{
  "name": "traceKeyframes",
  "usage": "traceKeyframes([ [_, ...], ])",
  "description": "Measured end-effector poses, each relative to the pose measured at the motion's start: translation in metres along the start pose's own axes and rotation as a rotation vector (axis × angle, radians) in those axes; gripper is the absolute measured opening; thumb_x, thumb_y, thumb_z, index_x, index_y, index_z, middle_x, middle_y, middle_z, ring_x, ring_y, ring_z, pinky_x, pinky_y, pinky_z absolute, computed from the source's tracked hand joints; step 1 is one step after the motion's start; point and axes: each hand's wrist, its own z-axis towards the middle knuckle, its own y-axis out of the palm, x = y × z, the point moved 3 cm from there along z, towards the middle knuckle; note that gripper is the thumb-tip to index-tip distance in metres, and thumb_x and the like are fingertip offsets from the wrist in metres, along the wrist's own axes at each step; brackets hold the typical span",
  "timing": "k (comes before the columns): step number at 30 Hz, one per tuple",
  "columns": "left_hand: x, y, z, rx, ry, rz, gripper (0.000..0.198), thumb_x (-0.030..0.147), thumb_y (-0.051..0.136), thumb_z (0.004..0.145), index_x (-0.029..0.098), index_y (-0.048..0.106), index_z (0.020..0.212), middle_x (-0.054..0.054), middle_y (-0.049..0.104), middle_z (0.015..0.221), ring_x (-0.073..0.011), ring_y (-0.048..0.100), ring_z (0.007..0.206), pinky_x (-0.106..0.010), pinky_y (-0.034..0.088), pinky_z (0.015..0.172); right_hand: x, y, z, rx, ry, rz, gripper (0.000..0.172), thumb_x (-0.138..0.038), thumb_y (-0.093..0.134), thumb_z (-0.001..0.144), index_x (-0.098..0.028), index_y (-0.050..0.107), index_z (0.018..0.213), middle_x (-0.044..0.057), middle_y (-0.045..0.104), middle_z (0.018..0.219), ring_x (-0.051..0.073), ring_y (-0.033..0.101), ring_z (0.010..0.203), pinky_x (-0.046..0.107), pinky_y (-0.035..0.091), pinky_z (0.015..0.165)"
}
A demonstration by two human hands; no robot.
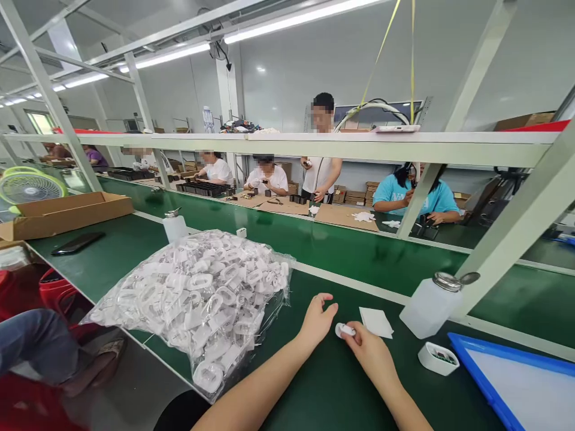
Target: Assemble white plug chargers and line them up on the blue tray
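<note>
At a long green work bench (pixel 332 395), two bare hands reach out in front of the camera. The right hand (pixel 371 359) pinches a small white plastic piece (pixel 345 330) firmly between thumb and finger. The piece is up off the bench, between the two hands and just beside a white square of paper (pixel 375 322). The left hand (pixel 320 320) is loose, with its fingers half curled, and it grasps nothing. (Any writing on the little piece is too small to read.)

On the left lies a big clear plastic bag (pixel 193 305), packed full of white plastic pieces. On the right stands a white bottle (pixel 429 308) with a shiny metal top, and its small lid is flipped open. Near it are a little white dish (pixel 438 359) with something green inside and a tray with a blue frame (pixel 507 383). Farther along the bench are a second white bottle (pixel 175 226), a black phone (pixel 77 243) and a cardboard box (pixel 67 215).

The room is bright, with white walls and long lights (pixel 173 55) on the ceiling. A pale metal shelf frame (pixel 287 146) runs over the bench. Across from it, other people work at another green bench. One in a blue shirt (pixel 415 194) sits, and one in a white shirt (pixel 321 176) stands.
</note>
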Motion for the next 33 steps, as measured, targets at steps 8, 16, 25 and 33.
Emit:
traceKeyframes([
  [8,0.027,0.012,0.084,0.247,-0.049,0.206,0.037,0.023,0.05,0.059,0.01,0.044,0.093,-0.011,0.05,0.092,-0.0175,0.047,0.087,-0.025,0.035,0.074,0.005,0.003,0.005,-0.094,-0.003,-0.024,0.011,-0.027,0.037,0.071,-0.023,0.045,0.077,-0.003,0.05,0.056,0.012,0.048,0.051,0.018,0.024,0.041],
  [16,-0.017,-0.031,0.121,0.456,-0.046,0.425,0.036,0.016,0.038,0.067,0.008,0.037,0.102,-0.016,0.029,0.115,-0.0216,0.024,0.11,-0.03,0.02,0.088,0.008,0.003,0.005,-0.092,0.023,0.001,0.013,-0.023,0.039,0.069,-0.025,0.045,0.08,-0.005,0.05,0.055,0.01,0.047,0.048,0.018,0.021,0.041],
  [25,-0.032,-0.011,0.124,0.211,0.055,0.756,0.016,0.018,0.044,0.061,0.016,0.055,0.073,-0.009,0.051,0.091,-0.0236,0.038,0.095,-0.033,0.023,0.083,0.007,0.003,0.006,-0.116,0.022,0.005,0.012,-0.026,0.034,0.072,-0.024,0.044,0.079,-0.004,0.049,0.053,0.011,0.047,0.048,0.019,0.021,0.041],
  [33,-0.032,-0.01,0.121,0.172,0.07,0.816,0.016,0.018,0.042,0.063,0.017,0.055,0.073,-0.008,0.051,0.095,-0.0222,0.037,0.096,-0.033,0.022,0.081,0.004,0.001,0.005,-0.126,0.024,-0.007,0.014,-0.024,0.033,0.072,-0.024,0.044,0.08,-0.004,0.05,0.055,0.012,0.048,0.048,0.019,0.022,0.041],
])
